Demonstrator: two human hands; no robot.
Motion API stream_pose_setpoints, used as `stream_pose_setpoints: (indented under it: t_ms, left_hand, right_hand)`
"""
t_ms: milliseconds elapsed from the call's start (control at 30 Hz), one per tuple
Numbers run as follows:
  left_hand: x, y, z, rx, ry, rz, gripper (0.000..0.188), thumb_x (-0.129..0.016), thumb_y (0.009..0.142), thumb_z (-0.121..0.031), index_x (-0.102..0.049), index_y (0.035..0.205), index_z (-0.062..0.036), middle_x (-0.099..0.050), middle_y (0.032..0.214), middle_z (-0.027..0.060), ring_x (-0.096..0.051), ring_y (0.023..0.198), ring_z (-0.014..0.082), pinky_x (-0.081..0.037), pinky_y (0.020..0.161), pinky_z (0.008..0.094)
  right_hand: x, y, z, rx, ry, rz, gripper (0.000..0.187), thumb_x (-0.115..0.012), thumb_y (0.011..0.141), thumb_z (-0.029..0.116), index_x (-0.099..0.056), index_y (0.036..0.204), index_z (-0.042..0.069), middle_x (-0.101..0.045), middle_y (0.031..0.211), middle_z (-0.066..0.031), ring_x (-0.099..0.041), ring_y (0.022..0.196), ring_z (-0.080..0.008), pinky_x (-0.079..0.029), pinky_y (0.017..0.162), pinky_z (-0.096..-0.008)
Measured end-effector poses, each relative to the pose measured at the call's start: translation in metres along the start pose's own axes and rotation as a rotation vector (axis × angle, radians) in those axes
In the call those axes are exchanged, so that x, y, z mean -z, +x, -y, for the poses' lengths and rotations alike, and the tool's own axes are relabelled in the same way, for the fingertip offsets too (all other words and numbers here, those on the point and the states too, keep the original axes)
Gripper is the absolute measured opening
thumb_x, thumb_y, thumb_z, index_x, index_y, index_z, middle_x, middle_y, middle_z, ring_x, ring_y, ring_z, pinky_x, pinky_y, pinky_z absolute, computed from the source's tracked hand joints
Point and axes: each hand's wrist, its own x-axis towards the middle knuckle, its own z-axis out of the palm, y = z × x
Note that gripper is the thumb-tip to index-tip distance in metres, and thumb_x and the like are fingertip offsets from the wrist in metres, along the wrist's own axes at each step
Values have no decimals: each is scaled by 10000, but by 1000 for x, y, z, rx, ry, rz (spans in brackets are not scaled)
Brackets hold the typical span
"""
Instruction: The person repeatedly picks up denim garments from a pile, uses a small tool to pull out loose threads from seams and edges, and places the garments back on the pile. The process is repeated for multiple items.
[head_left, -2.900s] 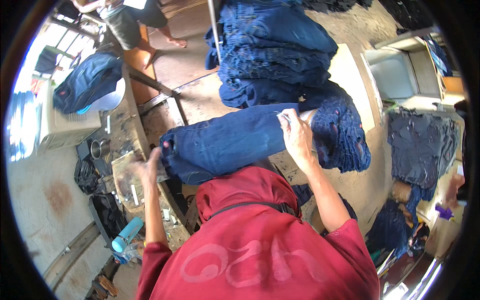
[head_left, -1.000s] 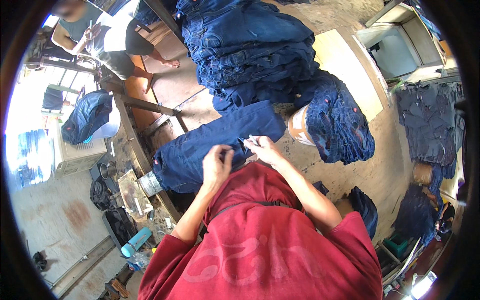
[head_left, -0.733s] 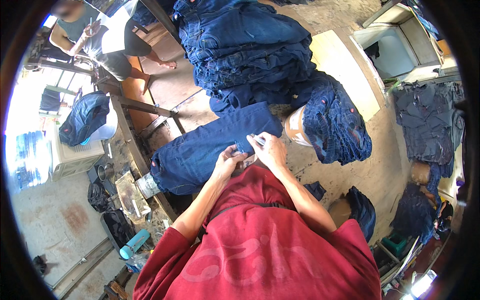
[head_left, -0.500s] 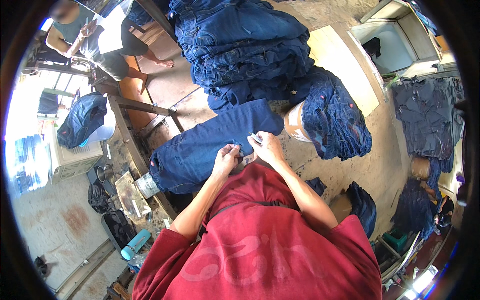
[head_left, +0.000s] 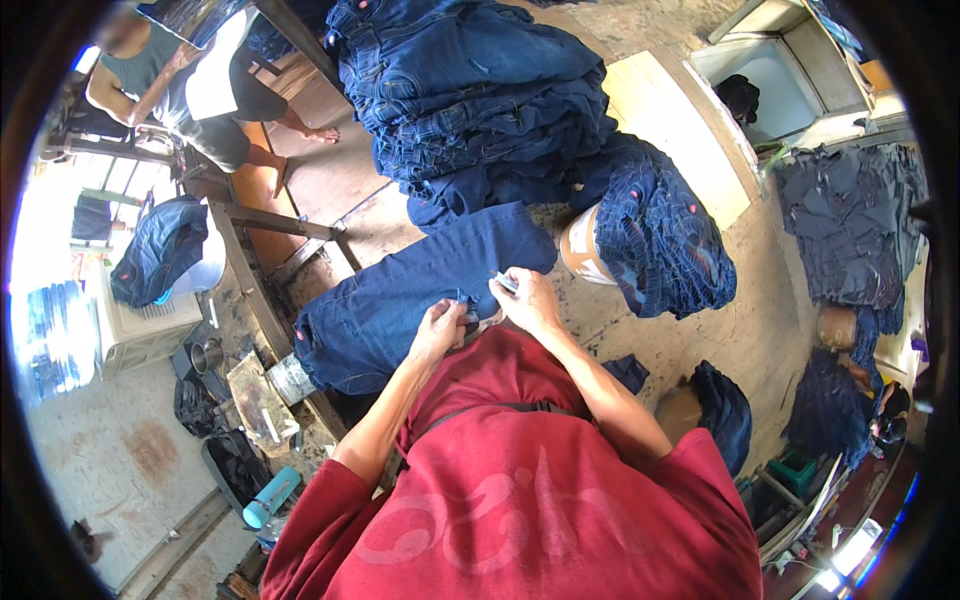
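A dark blue pair of jeans (head_left: 400, 290) lies stretched lengthwise in front of me, over a roller-like support whose pale end (head_left: 290, 379) sticks out at the left. My left hand (head_left: 438, 330) is closed at the near edge, pinching a bit of the denim that looks frayed. My right hand (head_left: 530, 303) is closed round a small pale grey tool (head_left: 505, 283), its tip pointing up and left over the cloth. The fingers cover most of that tool, so its kind cannot be made out.
A tall stack of jeans (head_left: 470, 90) stands beyond. To the right, more jeans (head_left: 670, 240) drape over a brown-and-white drum (head_left: 583, 250). At left are a wooden frame (head_left: 250, 270) and a turquoise bottle (head_left: 270, 497). Another person (head_left: 200, 90) sits at the far left. Dark garments (head_left: 850, 220) hang right.
My left hand has moved slightly left and down, away from the right hand, still pinching. The right hand keeps its tool in nearly the same place. The view has shifted a little.
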Motion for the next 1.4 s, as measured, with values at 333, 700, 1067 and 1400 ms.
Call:
stream_pose_setpoints:
  t_ms: [333, 700, 1067, 1400]
  left_hand:
    - [57, -36, -1, -568, 571, -431, 428, -706, 1067, -247, -618, 1409, -3, -783, 1210, 195, -695, 777, 245, -573, 759, 383]
    - [243, 22, -25, -618, 1015, -777, 379, -656, 1118, -396, -756, 1153, -33, -784, 1054, 223, -709, 874, 375, -545, 799, 462]
    - [155, -52, 112, -431, 973, -1182, 809, -617, 1112, -515, -418, 1650, 56, -345, 1710, 380, -279, 1617, 527, -244, 1315, 617]
    - [99, -34, 42, -833, 996, -857, 1079, -878, 898, -499, -350, 1665, 47, -398, 1660, 355, -340, 1563, 531, -248, 1302, 640]
  right_hand:
    - [17, -5, -39, -179, 253, -188, 582, -763, 1009, 577, -704, 866, 16, -676, 703, -89, -671, 672, -201, -521, 637, -426]
    - [-20, 28, -108, -890, 1059, -185, 668, -828, 949, 614, -726, 1259, 31, -780, 1104, -137, -761, 840, -226, -639, 822, -446]
    - [30, 137, -147, -593, 621, -551, 421, -922, 877, 327, -708, 1072, 21, -748, 972, -96, -704, 895, -205, -561, 792, -379]
    - [-11, 68, -122, -817, 1079, -261, 826, -949, 867, 307, -546, 1534, 31, -701, 1388, -173, -738, 1171, -271, -603, 1024, -442]
